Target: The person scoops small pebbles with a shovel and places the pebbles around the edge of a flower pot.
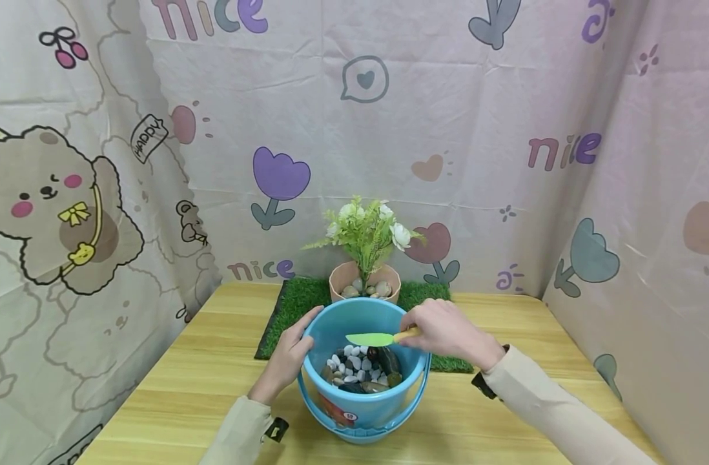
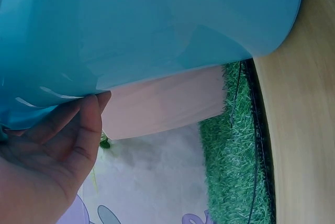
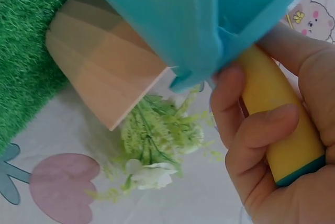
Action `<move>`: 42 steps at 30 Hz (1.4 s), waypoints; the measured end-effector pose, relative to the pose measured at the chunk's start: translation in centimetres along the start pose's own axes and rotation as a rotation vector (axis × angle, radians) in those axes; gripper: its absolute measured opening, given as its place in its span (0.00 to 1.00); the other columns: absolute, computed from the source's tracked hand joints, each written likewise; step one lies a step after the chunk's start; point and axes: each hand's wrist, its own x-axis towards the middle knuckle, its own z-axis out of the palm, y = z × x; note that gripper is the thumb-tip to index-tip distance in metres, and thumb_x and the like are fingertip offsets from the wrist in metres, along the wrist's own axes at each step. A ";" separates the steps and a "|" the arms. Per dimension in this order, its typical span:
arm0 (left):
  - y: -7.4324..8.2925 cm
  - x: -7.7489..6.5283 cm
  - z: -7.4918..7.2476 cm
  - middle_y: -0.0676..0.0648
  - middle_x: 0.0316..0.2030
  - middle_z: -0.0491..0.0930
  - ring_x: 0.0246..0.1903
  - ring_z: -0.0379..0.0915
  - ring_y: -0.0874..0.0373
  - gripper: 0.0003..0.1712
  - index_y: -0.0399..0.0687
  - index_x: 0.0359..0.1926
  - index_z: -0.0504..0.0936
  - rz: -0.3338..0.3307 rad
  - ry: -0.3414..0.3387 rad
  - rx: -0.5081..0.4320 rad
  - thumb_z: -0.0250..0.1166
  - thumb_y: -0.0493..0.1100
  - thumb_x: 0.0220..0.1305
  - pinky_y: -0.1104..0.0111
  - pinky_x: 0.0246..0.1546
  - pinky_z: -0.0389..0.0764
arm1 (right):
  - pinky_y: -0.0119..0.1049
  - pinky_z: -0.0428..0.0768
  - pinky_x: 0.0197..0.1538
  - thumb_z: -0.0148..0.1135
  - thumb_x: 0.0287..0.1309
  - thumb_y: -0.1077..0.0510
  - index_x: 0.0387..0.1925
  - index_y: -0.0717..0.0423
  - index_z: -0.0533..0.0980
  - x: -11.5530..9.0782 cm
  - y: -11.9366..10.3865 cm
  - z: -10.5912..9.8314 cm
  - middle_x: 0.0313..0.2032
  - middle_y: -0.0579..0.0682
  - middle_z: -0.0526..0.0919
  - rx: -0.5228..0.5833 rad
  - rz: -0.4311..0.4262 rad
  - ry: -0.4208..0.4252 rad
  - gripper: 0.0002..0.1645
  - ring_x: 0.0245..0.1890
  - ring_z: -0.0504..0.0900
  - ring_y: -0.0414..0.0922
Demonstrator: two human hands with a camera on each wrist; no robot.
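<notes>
A light-blue bucket [image 1: 363, 307] stands on the table, with white and grey pebbles [image 1: 350, 363] and larger dark stones [image 1: 389, 361] inside. My left hand [image 1: 292, 352] grips the bucket's rim on the left; in the left wrist view its fingers [image 2: 90, 124] lie against the outer wall. Above the bucket's opening, my right hand [image 1: 441, 328] holds a small trowel by its yellow handle [image 3: 277, 114]. The trowel's green blade [image 1: 370, 340] points left over the pebbles and looks bare. In the right wrist view the bucket hides the blade.
Just behind the bucket, a pink flowerpot [image 1: 337, 284] with stones and white artificial flowers [image 1: 400, 236] sits on a green turf mat [image 1: 296, 303]. The bucket's carrying handle [image 1: 325, 420] hangs down in front. A printed cloth [image 1: 476, 161] encloses the wooden table [image 1: 494, 413] at back and sides.
</notes>
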 end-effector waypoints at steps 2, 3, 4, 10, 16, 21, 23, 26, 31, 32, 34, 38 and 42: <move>0.0 0.0 0.1 0.39 0.66 0.71 0.59 0.75 0.41 0.37 0.43 0.73 0.62 -0.002 0.002 0.000 0.44 0.33 0.60 0.52 0.49 0.81 | 0.25 0.70 0.22 0.73 0.50 0.49 0.25 0.43 0.86 0.2 -0.1 -0.2 0.20 0.33 0.81 -0.011 -0.006 -0.012 0.04 0.18 0.70 0.27; 0.0 0.0 0.1 0.39 0.66 0.71 0.59 0.75 0.41 0.37 0.43 0.73 0.62 -0.004 0.003 0.000 0.44 0.33 0.60 0.51 0.49 0.81 | 0.25 0.69 0.22 0.73 0.50 0.49 0.23 0.42 0.86 0.3 -0.3 -0.4 0.19 0.32 0.79 -0.016 -0.007 -0.026 0.06 0.17 0.69 0.28; 0.0 0.0 0.1 0.38 0.66 0.71 0.59 0.75 0.40 0.37 0.43 0.73 0.62 -0.003 0.004 0.001 0.44 0.33 0.60 0.51 0.49 0.81 | 0.26 0.68 0.21 0.73 0.50 0.49 0.20 0.42 0.85 0.4 -0.4 -0.6 0.17 0.31 0.76 -0.020 -0.006 -0.044 0.08 0.16 0.68 0.29; -0.2 0.0 0.1 0.39 0.66 0.71 0.59 0.75 0.40 0.37 0.46 0.73 0.63 -0.008 0.011 0.003 0.44 0.33 0.60 0.48 0.50 0.81 | 0.26 0.58 0.19 0.75 0.47 0.49 0.09 0.40 0.73 1.0 -1.1 -1.4 0.11 0.32 0.58 -0.042 -0.020 -0.140 0.21 0.14 0.57 0.32; -0.2 -0.1 0.2 0.38 0.66 0.71 0.59 0.74 0.39 0.37 0.45 0.73 0.63 -0.011 0.012 -0.002 0.44 0.32 0.60 0.48 0.49 0.81 | 0.26 0.58 0.18 0.76 0.45 0.51 0.06 0.41 0.64 1.7 -1.9 -1.3 0.10 0.33 0.54 -0.100 -0.046 -0.193 0.29 0.12 0.55 0.32; -0.2 -0.1 0.2 0.38 0.66 0.71 0.59 0.74 0.39 0.37 0.46 0.73 0.63 -0.010 0.010 -0.005 0.44 0.33 0.60 0.48 0.50 0.81 | 0.26 0.58 0.17 0.76 0.44 0.52 0.05 0.42 0.65 1.8 -2.3 -0.8 0.08 0.34 0.56 -0.139 -0.044 -0.187 0.28 0.11 0.57 0.32; -0.1 0.0 0.2 0.38 0.66 0.70 0.60 0.74 0.39 0.37 0.46 0.73 0.63 -0.009 0.009 -0.006 0.44 0.33 0.60 0.48 0.51 0.80 | 0.26 0.57 0.16 0.76 0.44 0.52 0.05 0.42 0.64 1.8 -2.5 -0.6 0.08 0.34 0.54 -0.156 -0.044 -0.172 0.29 0.11 0.55 0.33; -0.1 0.0 0.2 0.38 0.66 0.70 0.60 0.73 0.39 0.37 0.46 0.73 0.63 -0.010 0.011 -0.005 0.44 0.33 0.60 0.47 0.51 0.80 | 0.26 0.55 0.17 0.77 0.43 0.53 0.06 0.43 0.62 1.6 -2.8 -0.5 0.09 0.35 0.51 -0.186 -0.056 -0.133 0.30 0.13 0.52 0.34; -0.1 0.0 0.2 0.39 0.66 0.70 0.60 0.73 0.39 0.37 0.47 0.73 0.63 -0.023 0.014 -0.002 0.44 0.33 0.60 0.47 0.52 0.79 | 0.28 0.49 0.20 0.75 0.43 0.56 0.09 0.43 0.54 1.6 -3.0 0.1 0.14 0.37 0.45 -0.227 -0.074 -0.078 0.35 0.17 0.47 0.36; -0.1 -0.1 0.2 0.39 0.66 0.70 0.60 0.74 0.40 0.37 0.47 0.73 0.63 -0.025 0.013 -0.002 0.44 0.33 0.60 0.47 0.52 0.79 | 0.28 0.48 0.20 0.75 0.43 0.56 0.09 0.42 0.53 1.6 -3.0 0.2 0.14 0.37 0.45 -0.234 -0.076 -0.069 0.36 0.17 0.47 0.36; -0.1 -0.1 0.2 0.39 0.67 0.70 0.60 0.73 0.39 0.37 0.47 0.73 0.63 -0.028 0.012 -0.003 0.45 0.33 0.60 0.47 0.52 0.79 | 0.28 0.48 0.20 0.75 0.44 0.55 0.10 0.42 0.51 1.7 -2.9 0.4 0.15 0.38 0.44 -0.244 -0.076 -0.054 0.37 0.17 0.46 0.36; -0.1 -0.2 0.2 0.39 0.67 0.70 0.60 0.73 0.39 0.37 0.47 0.73 0.63 -0.022 0.013 -0.004 0.45 0.33 0.61 0.46 0.53 0.78 | 0.28 0.47 0.20 0.75 0.46 0.52 0.10 0.41 0.51 1.8 -2.6 0.7 0.15 0.37 0.45 -0.243 -0.080 -0.020 0.37 0.16 0.47 0.36; -0.1 -0.1 0.2 0.39 0.67 0.69 0.61 0.73 0.39 0.37 0.47 0.73 0.63 -0.015 0.011 -0.004 0.44 0.33 0.61 0.45 0.53 0.78 | 0.27 0.48 0.20 0.75 0.47 0.49 0.10 0.42 0.54 1.8 -2.0 1.2 0.15 0.37 0.47 -0.229 -0.091 0.007 0.35 0.16 0.48 0.35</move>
